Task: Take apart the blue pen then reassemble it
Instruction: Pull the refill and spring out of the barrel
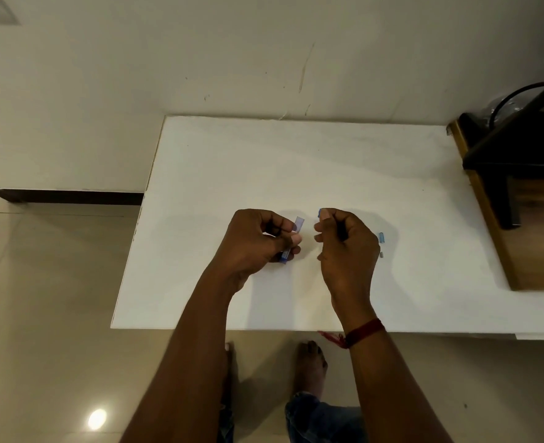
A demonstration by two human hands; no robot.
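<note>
a person stands at the near edge of a white table (296,161), both bare hands raised just above its surface near the middle. the left hand (257,241) is curled closed around a translucent blue pen barrel (298,225), which runs through the grip at a slant, its pale upper end poking out to the far right of the fingers and a darker blue end showing below the thumb on the near side. the right hand (344,241) is also closed, thumb and forefinger pinched together on a small blue piece (320,213) of which only a sliver shows at the fingertips; what part of the pen it is cannot be told. the two hands are close but apart, a narrow gap of bare table between them. to the right of the right hand, lying on the table, are a small light blue pen part (381,237) and, just nearer than it, a tiny grey piece (382,254), the two near each other but not touching. a red thread band (365,331) circles the right wrist. a dark wooden stand (517,199) sits at the right end of the table. below the table's near edge, bare feet rest on a pale tiled floor (40,282).
</note>
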